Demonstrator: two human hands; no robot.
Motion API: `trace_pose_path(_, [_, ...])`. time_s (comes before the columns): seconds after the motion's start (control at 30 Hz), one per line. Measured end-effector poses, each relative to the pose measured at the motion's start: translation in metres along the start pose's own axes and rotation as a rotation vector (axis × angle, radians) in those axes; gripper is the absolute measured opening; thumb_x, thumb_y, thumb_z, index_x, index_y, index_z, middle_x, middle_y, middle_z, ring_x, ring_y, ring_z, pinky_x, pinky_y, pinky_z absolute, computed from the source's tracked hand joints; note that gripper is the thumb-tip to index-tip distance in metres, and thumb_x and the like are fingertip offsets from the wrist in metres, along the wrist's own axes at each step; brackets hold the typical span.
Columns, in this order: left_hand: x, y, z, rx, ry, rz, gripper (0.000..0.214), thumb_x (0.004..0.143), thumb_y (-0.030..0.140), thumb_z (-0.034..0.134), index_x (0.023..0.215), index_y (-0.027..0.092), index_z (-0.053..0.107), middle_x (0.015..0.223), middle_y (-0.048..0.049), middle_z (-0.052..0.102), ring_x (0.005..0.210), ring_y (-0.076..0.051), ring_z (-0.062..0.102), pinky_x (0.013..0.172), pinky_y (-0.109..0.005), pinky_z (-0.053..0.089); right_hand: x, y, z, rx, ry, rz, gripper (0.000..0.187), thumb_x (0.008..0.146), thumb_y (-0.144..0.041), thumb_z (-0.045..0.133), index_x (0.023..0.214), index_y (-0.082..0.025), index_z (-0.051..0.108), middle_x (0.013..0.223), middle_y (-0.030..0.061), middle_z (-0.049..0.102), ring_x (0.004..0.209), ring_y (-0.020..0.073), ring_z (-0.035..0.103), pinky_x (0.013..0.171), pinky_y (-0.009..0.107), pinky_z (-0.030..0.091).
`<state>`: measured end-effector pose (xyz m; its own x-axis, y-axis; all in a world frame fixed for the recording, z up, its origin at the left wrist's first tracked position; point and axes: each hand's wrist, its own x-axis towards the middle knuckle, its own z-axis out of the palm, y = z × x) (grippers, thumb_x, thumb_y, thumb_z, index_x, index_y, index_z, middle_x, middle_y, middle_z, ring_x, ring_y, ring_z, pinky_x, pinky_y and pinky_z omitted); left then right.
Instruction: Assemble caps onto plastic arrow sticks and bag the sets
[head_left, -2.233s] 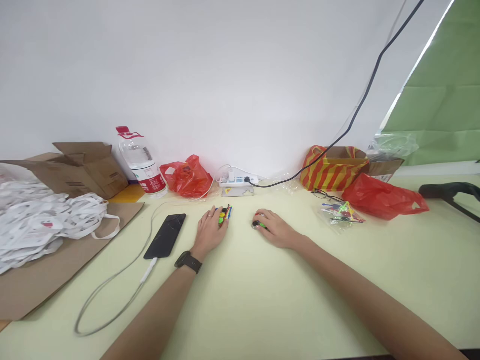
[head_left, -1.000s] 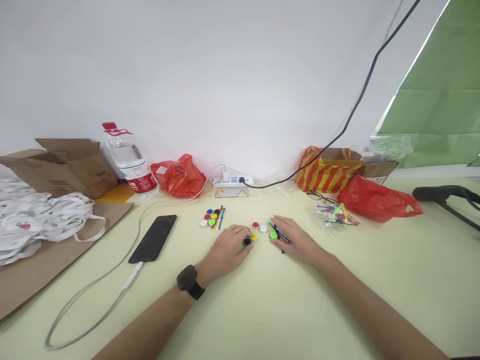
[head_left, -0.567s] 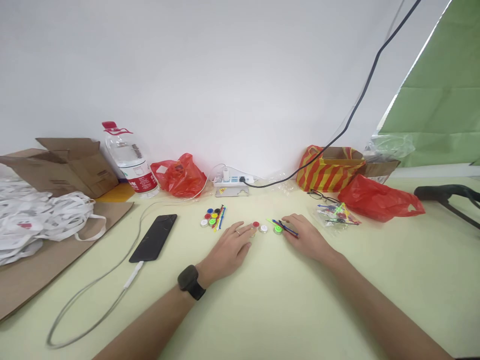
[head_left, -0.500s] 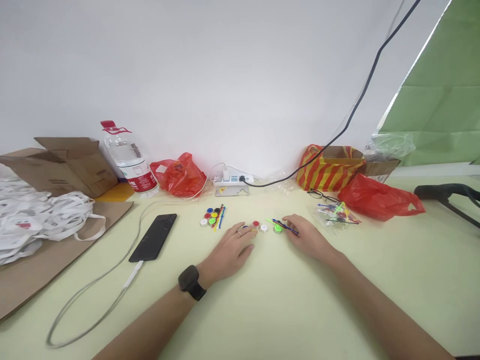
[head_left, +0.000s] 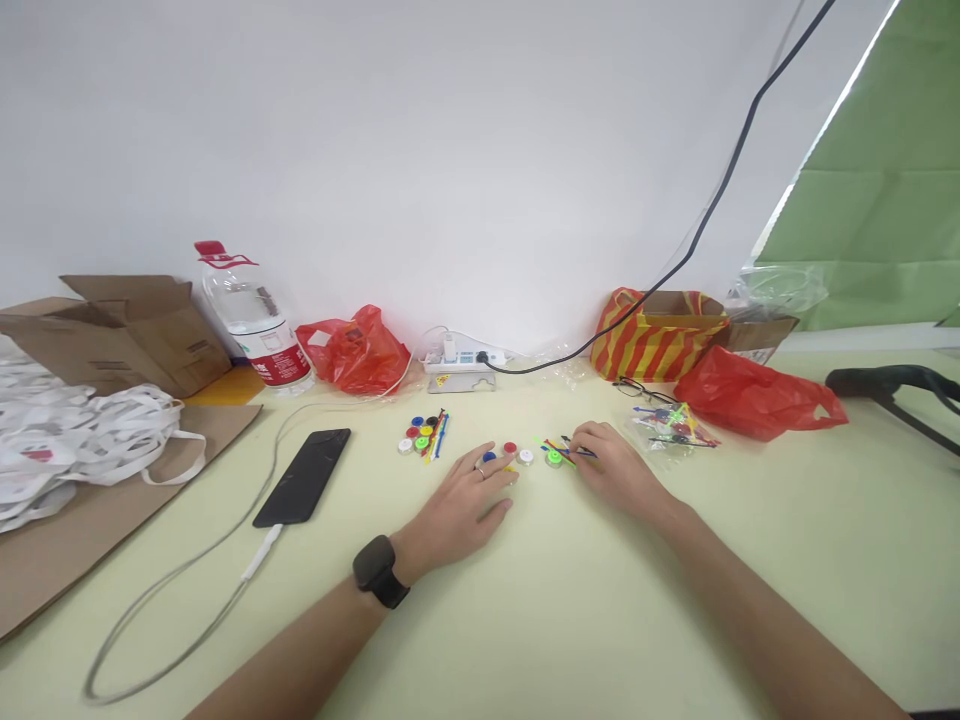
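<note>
My left hand (head_left: 466, 495), with a black watch on its wrist, lies flat on the pale table (head_left: 525, 620) with its fingers stretched out. Its fingertips touch small round discs, a blue one (head_left: 489, 457) and a red one (head_left: 510, 448). A white disc (head_left: 526, 457) and a green disc (head_left: 554, 457) lie between the hands. My right hand (head_left: 616, 468) rests beside them with its fingers curled over thin coloured sticks (head_left: 564, 449). A second cluster of discs and sticks (head_left: 424, 436) lies further left, apart from both hands.
A black phone (head_left: 304, 488) on a white cable lies left. Cardboard boxes (head_left: 120, 330), white bags (head_left: 75, 440), a water bottle (head_left: 251, 315), red bags (head_left: 356, 350), a power strip (head_left: 461, 362), a striped bag (head_left: 660, 335), glasses (head_left: 637, 388) and a packet of coloured parts (head_left: 675, 425) line the back.
Both hands came away from the far cluster and now work on a nearer group of discs. My right hand has drawn the sticks slightly right; my left fingers slid over the discs.
</note>
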<state>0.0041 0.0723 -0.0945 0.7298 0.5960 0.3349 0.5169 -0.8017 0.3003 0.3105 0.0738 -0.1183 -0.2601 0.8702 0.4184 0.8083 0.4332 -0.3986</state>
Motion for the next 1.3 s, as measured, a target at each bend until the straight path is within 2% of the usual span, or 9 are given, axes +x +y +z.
trace_pose_path(0.17, [0.001,-0.004,0.000,0.056,0.077,-0.047,0.020,0.097,0.022,0.057,0.112,0.026,0.069,0.138,-0.0030,0.067,0.143,-0.031,0.045,0.114,-0.054,0.045,-0.001,0.000,0.003,-0.011,-0.049,-0.040,0.019,0.097,-0.020,0.051,0.099,-0.027,0.069,0.109,0.0082,0.067,0.105,0.0276,0.061,0.090,0.045,0.052])
trace_pose_path(0.3, [0.002,-0.012,0.002,0.114,0.140,-0.127,0.010,0.094,0.021,0.059,0.098,0.024,0.068,0.123,-0.0046,0.072,0.134,-0.032,0.051,0.111,-0.055,0.046,0.000,0.000,0.003,-0.041,-0.043,-0.043,0.018,0.099,-0.020,0.050,0.095,-0.026,0.067,0.107,0.0082,0.068,0.103,0.0270,0.061,0.088,0.044,0.051])
trace_pose_path(0.43, [0.003,-0.017,0.004,0.124,0.186,-0.141,0.012,0.093,0.019,0.059,0.101,0.022,0.068,0.120,-0.0079,0.072,0.130,-0.034,0.052,0.109,-0.059,0.046,0.001,-0.002,0.001,-0.106,-0.007,0.003,0.013,0.100,-0.025,0.052,0.092,-0.024,0.062,0.100,0.0077,0.069,0.096,0.0263,0.062,0.081,0.041,0.047])
trace_pose_path(0.53, [0.003,-0.011,0.003,0.053,0.189,-0.089,0.021,0.094,0.017,0.058,0.112,0.021,0.067,0.129,-0.0095,0.069,0.135,-0.033,0.050,0.111,-0.057,0.047,0.001,-0.003,0.001,-0.138,0.006,0.042,0.012,0.099,-0.024,0.052,0.089,-0.023,0.059,0.091,0.0059,0.068,0.088,0.0245,0.062,0.077,0.037,0.044])
trace_pose_path(0.7, [0.000,0.006,0.004,-0.136,0.059,0.032,0.046,0.096,0.017,0.058,0.141,0.026,0.054,0.152,-0.0087,0.054,0.145,-0.026,0.045,0.121,-0.050,0.041,0.001,-0.005,0.002,-0.175,0.054,0.043,0.013,0.093,-0.013,0.049,0.086,-0.023,0.054,0.089,0.0047,0.067,0.087,0.0237,0.061,0.075,0.035,0.042])
trace_pose_path(0.8, [-0.003,0.012,0.006,-0.167,-0.050,0.011,0.052,0.099,0.026,0.057,0.150,0.026,0.046,0.161,-0.0088,0.044,0.149,-0.027,0.040,0.123,-0.050,0.039,0.001,-0.006,0.003,-0.132,0.052,0.069,0.013,0.094,-0.013,0.047,0.086,-0.023,0.052,0.085,0.0037,0.065,0.078,0.0217,0.060,0.070,0.033,0.041])
trace_pose_path(0.9, [-0.003,0.014,0.005,-0.175,-0.096,-0.022,0.055,0.100,0.031,0.056,0.153,0.025,0.043,0.162,-0.0090,0.042,0.151,-0.028,0.038,0.123,-0.050,0.038,0.002,-0.010,0.004,-0.063,0.054,0.086,0.014,0.096,-0.014,0.043,0.089,-0.023,0.050,0.084,0.0028,0.064,0.074,0.0200,0.059,0.066,0.031,0.041])
trace_pose_path(1.07, [-0.001,0.018,-0.001,-0.157,-0.168,-0.020,0.056,0.097,0.042,0.061,0.150,0.026,0.048,0.166,-0.0080,0.036,0.149,-0.033,0.037,0.122,-0.053,0.037,0.005,-0.019,0.007,-0.167,0.085,0.023,0.019,0.096,-0.009,0.042,0.095,-0.023,0.054,0.093,0.0046,0.067,0.086,0.0228,0.062,0.077,0.035,0.043])
trace_pose_path(1.3, [-0.002,0.017,0.002,-0.144,-0.158,-0.085,0.056,0.099,0.047,0.057,0.150,0.027,0.047,0.170,-0.0082,0.027,0.152,-0.035,0.031,0.122,-0.056,0.035,0.004,-0.016,0.007,-0.077,0.123,0.007,0.027,0.098,-0.009,0.043,0.114,-0.024,0.058,0.105,0.0081,0.069,0.097,0.0266,0.063,0.084,0.040,0.048])
